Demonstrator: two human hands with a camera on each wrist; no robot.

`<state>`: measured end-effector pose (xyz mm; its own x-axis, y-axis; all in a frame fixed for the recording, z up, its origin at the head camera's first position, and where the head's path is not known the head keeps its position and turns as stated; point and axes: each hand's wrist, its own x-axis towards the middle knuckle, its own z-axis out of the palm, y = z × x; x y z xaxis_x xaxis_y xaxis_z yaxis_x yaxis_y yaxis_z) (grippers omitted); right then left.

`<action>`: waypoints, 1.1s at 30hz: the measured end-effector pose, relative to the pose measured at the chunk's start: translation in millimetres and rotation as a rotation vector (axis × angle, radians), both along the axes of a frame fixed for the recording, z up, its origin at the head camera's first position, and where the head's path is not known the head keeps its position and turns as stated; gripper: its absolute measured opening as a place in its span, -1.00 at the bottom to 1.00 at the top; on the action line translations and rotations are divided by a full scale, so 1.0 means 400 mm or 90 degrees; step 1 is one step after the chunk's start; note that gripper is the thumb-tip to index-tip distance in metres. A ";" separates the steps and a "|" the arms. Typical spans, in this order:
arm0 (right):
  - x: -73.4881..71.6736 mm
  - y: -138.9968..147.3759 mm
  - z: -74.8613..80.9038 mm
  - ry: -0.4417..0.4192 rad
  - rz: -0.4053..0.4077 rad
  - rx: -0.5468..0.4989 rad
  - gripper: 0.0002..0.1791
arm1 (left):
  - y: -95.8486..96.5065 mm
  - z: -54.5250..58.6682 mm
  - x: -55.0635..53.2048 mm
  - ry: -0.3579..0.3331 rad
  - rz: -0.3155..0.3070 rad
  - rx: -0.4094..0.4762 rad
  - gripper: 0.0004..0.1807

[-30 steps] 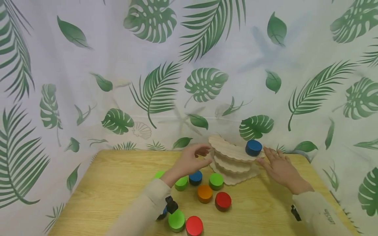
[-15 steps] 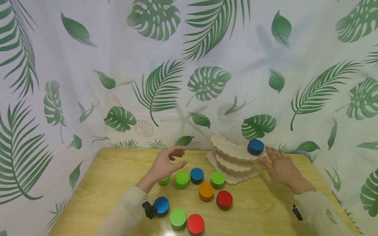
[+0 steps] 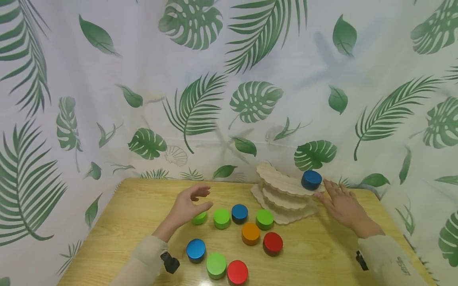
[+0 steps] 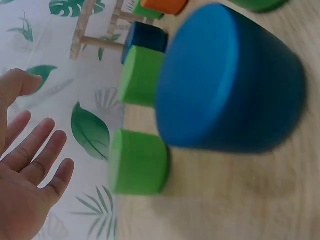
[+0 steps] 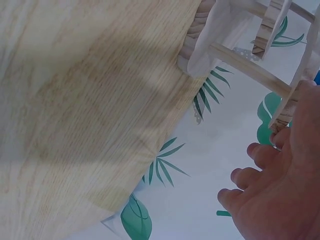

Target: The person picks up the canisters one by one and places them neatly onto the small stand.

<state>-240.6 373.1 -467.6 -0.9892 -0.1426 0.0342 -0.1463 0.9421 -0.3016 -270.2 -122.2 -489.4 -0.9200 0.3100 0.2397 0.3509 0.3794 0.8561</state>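
My left hand (image 3: 187, 205) hovers over the left part of the table with loosely spread fingers and nothing in it. Just below its thumb is a green round block (image 3: 200, 218). In the left wrist view its palm faces the camera, left of the green block, while a blue round block (image 4: 230, 80) looms close. A wooden stand (image 3: 280, 181) with several scalloped, curved tiers stands at the back right. One dark blue round block (image 3: 311, 180) sits on the right end of its top tier. My right hand (image 3: 343, 206), fingers extended, touches that end, seen from below in the right wrist view.
Several round blocks are spread on the wooden table (image 3: 136, 214): green (image 3: 222, 219), dark blue (image 3: 239, 214), orange (image 3: 250, 233) and red (image 3: 273, 244), with light blue, green and red ones nearer the front. A leaf-print curtain (image 3: 214, 119) hangs right behind the table.
My left hand has moved left, away from the wooden stand, uncovering the light blue block near the front. The right hand stays at the top tier's end. The view has shifted slightly.
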 end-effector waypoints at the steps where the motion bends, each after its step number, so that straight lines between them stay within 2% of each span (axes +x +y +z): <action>1: -0.001 0.000 -0.001 0.001 0.001 -0.002 -0.11 | -0.007 -0.005 0.003 -0.005 0.004 0.001 -0.46; 9: -0.007 0.006 -0.008 -0.005 0.005 0.010 -0.10 | -0.059 -0.041 0.016 -0.030 0.039 -0.022 -0.43; 17: -0.014 0.009 -0.004 -0.014 0.002 0.012 -0.09 | -0.094 -0.076 0.006 -0.061 0.049 -0.039 -0.30; 33: -0.013 0.013 -0.014 -0.020 0.003 -0.002 -0.09 | -0.118 -0.124 0.008 -0.131 0.053 -0.013 -0.17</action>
